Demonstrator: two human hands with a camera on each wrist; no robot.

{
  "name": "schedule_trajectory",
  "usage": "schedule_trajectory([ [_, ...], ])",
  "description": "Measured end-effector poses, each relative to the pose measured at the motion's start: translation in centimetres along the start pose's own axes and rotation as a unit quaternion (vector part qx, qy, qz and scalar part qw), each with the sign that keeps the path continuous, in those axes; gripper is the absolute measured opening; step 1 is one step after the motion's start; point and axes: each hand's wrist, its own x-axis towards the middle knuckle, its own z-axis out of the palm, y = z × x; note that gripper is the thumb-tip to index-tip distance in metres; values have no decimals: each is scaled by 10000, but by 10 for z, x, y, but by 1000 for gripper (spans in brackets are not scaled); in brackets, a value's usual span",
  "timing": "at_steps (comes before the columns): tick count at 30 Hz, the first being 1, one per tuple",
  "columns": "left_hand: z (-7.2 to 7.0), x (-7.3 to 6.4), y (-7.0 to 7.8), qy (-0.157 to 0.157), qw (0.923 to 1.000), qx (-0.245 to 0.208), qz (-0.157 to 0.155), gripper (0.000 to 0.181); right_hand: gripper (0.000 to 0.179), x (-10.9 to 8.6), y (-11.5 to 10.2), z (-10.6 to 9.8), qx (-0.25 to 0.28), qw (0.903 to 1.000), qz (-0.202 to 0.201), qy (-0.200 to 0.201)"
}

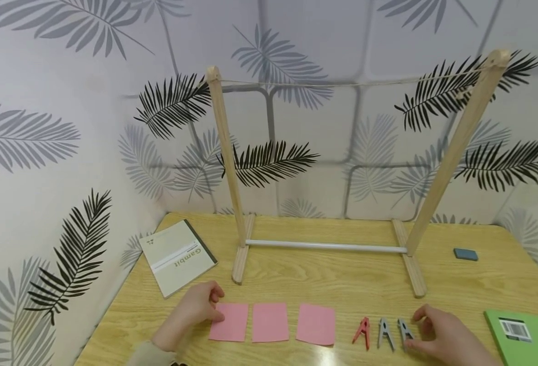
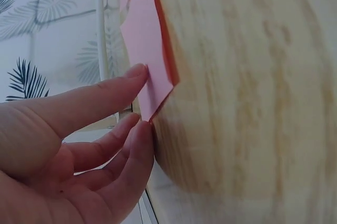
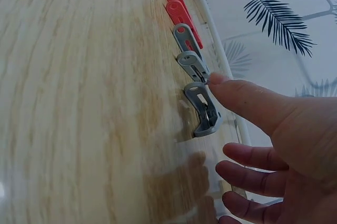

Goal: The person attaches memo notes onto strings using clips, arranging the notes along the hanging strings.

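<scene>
Three pink sticky notes lie in a row on the wooden table: a left one [image 1: 234,328], a middle one [image 1: 270,323] and a right one [image 1: 316,324]. My left hand [image 1: 195,304] is at the left note, its thumb resting on the paper [image 2: 145,40] and its fingertips beside the note's corner. To the right of the notes lie a red clothespin [image 1: 362,331], a grey clothespin [image 1: 383,331] and another grey clothespin [image 1: 404,328]. My right hand [image 1: 449,338] hovers around the rightmost clothespin [image 3: 202,109], fingers spread and holding nothing. Whether its thumb touches the pin, I cannot tell.
A wooden frame [image 1: 227,147] with a string [image 1: 314,84] across its top and a white bar [image 1: 323,245] low down stands behind. A notebook [image 1: 177,256] lies at left. On the right are a blue eraser-like block [image 1: 466,254] and a green pad [image 1: 536,345].
</scene>
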Motion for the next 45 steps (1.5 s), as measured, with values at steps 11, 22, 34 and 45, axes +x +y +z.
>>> schedule_trajectory([
  [11, 1, -4, 6, 10, 9997, 228, -126, 37, 51, -3, -3, 5, 57, 10000, 60, -36],
  [22, 2, -4, -6, -108, 9998, 99, 117, 34, 35, -3, -8, 9, 67, 9997, 77, -206],
  [34, -5, -5, -14, -391, 9981, -115, 472, 20, 24, -3, -11, 7, 129, 9995, 103, -270],
  [45, -20, -5, -14, -803, 9941, -308, 661, 12, 21, -3, -14, -2, 31, 9990, 242, -376],
])
